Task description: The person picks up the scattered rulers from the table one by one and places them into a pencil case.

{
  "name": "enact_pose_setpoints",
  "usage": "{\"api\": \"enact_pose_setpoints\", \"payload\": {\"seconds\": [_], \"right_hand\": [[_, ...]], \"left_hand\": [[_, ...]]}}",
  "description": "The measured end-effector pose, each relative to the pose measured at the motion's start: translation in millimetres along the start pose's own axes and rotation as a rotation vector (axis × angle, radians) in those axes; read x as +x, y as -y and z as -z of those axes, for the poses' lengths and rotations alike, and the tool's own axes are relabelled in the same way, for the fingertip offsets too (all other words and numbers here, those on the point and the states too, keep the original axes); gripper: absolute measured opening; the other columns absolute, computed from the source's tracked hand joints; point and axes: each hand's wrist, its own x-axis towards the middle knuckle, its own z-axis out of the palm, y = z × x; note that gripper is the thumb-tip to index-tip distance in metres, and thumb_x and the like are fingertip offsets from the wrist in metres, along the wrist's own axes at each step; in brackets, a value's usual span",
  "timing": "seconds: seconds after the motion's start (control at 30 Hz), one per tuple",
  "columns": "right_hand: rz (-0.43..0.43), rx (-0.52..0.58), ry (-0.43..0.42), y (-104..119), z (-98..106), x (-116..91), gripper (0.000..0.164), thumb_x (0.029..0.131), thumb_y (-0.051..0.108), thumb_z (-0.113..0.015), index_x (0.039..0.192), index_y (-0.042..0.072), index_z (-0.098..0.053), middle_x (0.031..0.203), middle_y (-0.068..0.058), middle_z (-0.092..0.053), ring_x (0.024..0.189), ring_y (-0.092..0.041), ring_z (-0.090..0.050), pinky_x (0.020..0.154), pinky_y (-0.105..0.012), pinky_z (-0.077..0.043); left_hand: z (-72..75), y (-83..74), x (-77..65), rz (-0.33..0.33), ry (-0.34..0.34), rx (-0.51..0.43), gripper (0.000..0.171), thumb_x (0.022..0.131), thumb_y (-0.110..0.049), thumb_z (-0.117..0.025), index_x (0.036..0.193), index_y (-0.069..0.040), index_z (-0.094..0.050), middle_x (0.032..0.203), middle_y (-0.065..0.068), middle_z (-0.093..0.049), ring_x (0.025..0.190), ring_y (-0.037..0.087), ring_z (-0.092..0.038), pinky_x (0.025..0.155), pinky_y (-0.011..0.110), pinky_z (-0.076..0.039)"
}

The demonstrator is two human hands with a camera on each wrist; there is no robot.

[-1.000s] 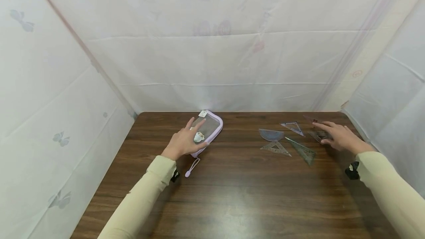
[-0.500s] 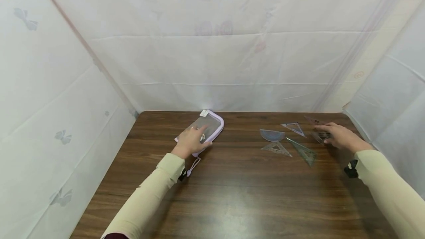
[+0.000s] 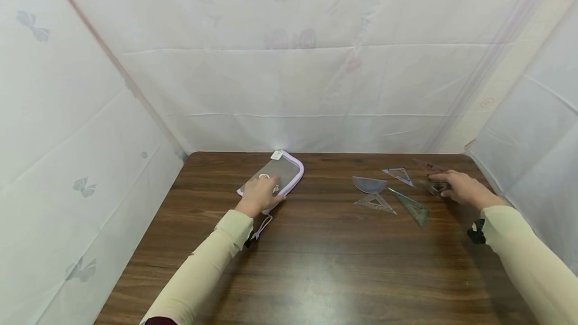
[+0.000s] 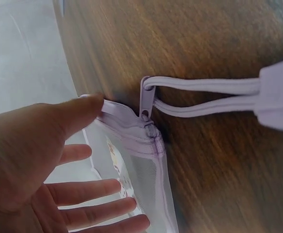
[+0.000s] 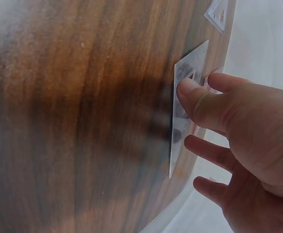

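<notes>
My left hand [image 3: 258,197] lies over a lilac-edged mesh pouch [image 3: 285,167] at the back of the table. In the left wrist view its thumb rests on the zipped edge, and the fingers stretch loosely across the mesh. A zip pull with a looped strap [image 4: 204,85] hangs off the pouch's corner. My right hand [image 3: 464,188] is at a clear set square [image 5: 197,58] on the right. Its thumb overlaps that set square in the right wrist view, with the other fingers extended; firm contact cannot be made out. A pinkish set square [image 3: 426,165] lies just behind.
Left of the right hand lie a blue-edged set square [image 3: 408,181], a protractor [image 3: 369,184], another clear set square [image 3: 384,208] and a greenish one [image 3: 422,214]. The brown wooden table [image 3: 316,265] is bounded by white sheets [image 3: 253,84] at the back and sides.
My left hand has moved slightly right and come down onto the pouch, its fingers less spread. The right hand has barely moved, staying over the clear set square.
</notes>
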Motion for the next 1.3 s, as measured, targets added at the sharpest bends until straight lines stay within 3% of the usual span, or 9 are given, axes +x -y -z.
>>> {"api": "enact_pose_setpoints", "payload": {"seconds": [0.4, 0.6, 0.83, 1.03, 1.3], "right_hand": [[0.011, 0.013, -0.02, -1, -4, 0, 0.049, 0.088, -0.001, -0.075, 0.134, -0.007, -0.06, 0.126, -0.041, -0.054, 0.108, -0.058, -0.058, 0.078, -0.064, -0.058], [-0.002, 0.022, -0.025, 1, -4, 0, 0.049, 0.087, -0.002, -0.077, 0.133, -0.008, -0.06, 0.119, -0.039, -0.056, 0.104, -0.057, -0.059, 0.076, -0.062, -0.058], [-0.005, 0.02, -0.037, -2, -5, 0, 0.048, 0.087, 0.002, -0.078, 0.13, -0.008, -0.06, 0.113, -0.033, -0.058, 0.109, -0.06, -0.053, 0.081, -0.069, -0.053], [-0.029, 0.036, -0.057, -6, -5, -1, 0.046, 0.088, 0.006, -0.079, 0.129, -0.006, -0.06, 0.112, -0.029, -0.059, 0.1, -0.05, -0.06, 0.076, -0.063, -0.056], [-0.058, 0.05, -0.108, -10, -9, -4, 0.037, 0.088, 0.006, -0.08, 0.119, -0.004, -0.061, 0.111, -0.027, -0.066, 0.099, -0.049, -0.064, 0.072, -0.059, -0.057]], "left_hand": [[-7.5, -0.6, 2.1, 0.046, 0.014, -0.034, 0.029, 0.089, -0.04, -0.079, 0.095, -0.013, -0.071, 0.093, 0.014, -0.072, 0.088, 0.035, -0.07, 0.069, 0.053, -0.061], [-8.4, -0.9, 2.3, 0.063, 0.032, -0.039, 0.028, 0.09, -0.04, -0.078, 0.098, -0.014, -0.075, 0.096, 0.014, -0.073, 0.089, 0.036, -0.071, 0.07, 0.054, -0.062], [-5.8, -0.7, 1.0, 0.048, 0.026, -0.065, 0.024, 0.094, -0.036, -0.075, 0.101, -0.013, -0.076, 0.1, 0.016, -0.074, 0.093, 0.037, -0.071, 0.074, 0.054, -0.062], [-5.5, 2.8, 0.0, 0.029, -0.012, -0.139, 0.018, 0.097, -0.025, -0.071, 0.103, -0.009, -0.077, 0.104, 0.014, -0.076, 0.099, 0.032, -0.071, 0.083, 0.051, -0.061], [-9.1, 8.8, -3.0, 0.012, -0.089, -0.245, 0.014, 0.096, -0.014, -0.07, 0.1, -0.002, -0.075, 0.103, 0.017, -0.075, 0.099, 0.039, -0.07, 0.087, 0.051, -0.06]]}}
